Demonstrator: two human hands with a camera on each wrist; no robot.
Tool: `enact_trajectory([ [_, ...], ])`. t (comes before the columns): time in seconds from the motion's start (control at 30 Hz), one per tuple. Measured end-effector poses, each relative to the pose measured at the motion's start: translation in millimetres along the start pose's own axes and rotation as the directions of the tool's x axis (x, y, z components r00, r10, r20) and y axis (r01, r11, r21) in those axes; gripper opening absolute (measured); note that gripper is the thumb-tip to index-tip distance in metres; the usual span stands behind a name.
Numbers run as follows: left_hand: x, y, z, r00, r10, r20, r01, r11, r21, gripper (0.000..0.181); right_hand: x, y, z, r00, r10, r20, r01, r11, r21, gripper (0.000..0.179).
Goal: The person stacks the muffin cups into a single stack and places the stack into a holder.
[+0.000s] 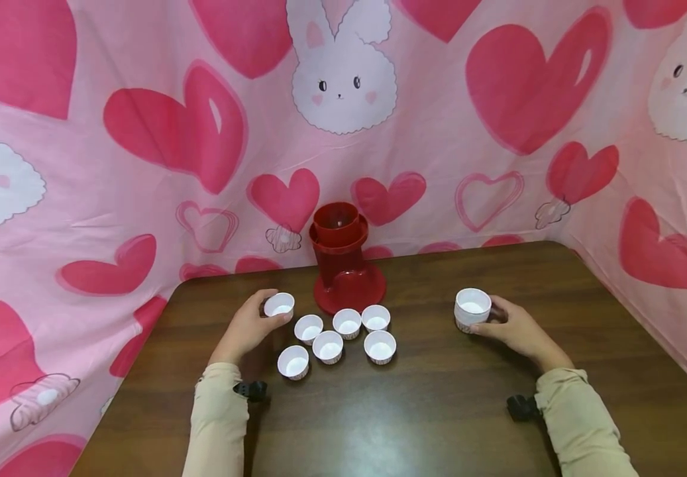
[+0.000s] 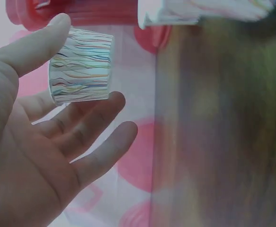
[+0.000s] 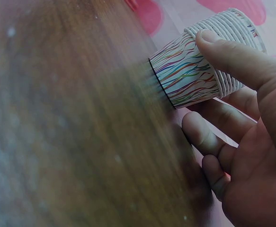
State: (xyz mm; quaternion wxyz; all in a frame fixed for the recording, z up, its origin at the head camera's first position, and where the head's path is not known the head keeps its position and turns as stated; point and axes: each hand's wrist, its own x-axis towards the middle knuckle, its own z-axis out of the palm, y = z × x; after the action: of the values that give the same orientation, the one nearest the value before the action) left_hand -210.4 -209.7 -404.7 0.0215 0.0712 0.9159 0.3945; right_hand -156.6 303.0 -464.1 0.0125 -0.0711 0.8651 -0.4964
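Note:
My left hand pinches one white paper cup between thumb and fingers, left of the other cups. Coloured wavy lines run round that cup in the left wrist view, where it sits clear of the palm. Off to the right, my right hand grips a stack of nested paper cups. Several rims are packed together on the stack in the right wrist view, the thumb lying across them. Between the hands, several single cups stand upright on the table, mouths up.
A red plastic stand with a round cup-like top is at the table's back, behind the loose cups. The brown wooden table reaches a pink cloth printed with hearts and rabbits. Dark wrist devices show at both sleeves.

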Motion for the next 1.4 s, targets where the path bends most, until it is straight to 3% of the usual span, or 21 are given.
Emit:
enact_trajectory([
  [0.43,-0.4,23.2,4.8,1.0,-0.007,-0.02,0.004,0.991,-0.137,0.076,1.2,-1,6,1.0,0.001,-0.005,-0.001,1.0,-0.015,0.076],
  [0.73,4.7,38.0,11.6,0.999,0.016,-0.036,-0.024,0.969,-0.244,0.069,0.7,-2,6,1.0,0.001,-0.004,-0.001,1.0,-0.012,0.076],
  [1.17,14.7,69.8,44.6,0.993,0.115,0.008,-0.106,0.938,-0.33,0.059,-1.2,3,4,1.0,-0.004,-0.014,0.004,1.0,-0.01,0.076],
  [1.4,19.6,89.4,61.5,0.985,0.17,0.035,-0.155,0.955,-0.254,0.057,-0.9,4,4,1.0,-0.006,-0.019,0.006,1.0,-0.002,0.076],
])
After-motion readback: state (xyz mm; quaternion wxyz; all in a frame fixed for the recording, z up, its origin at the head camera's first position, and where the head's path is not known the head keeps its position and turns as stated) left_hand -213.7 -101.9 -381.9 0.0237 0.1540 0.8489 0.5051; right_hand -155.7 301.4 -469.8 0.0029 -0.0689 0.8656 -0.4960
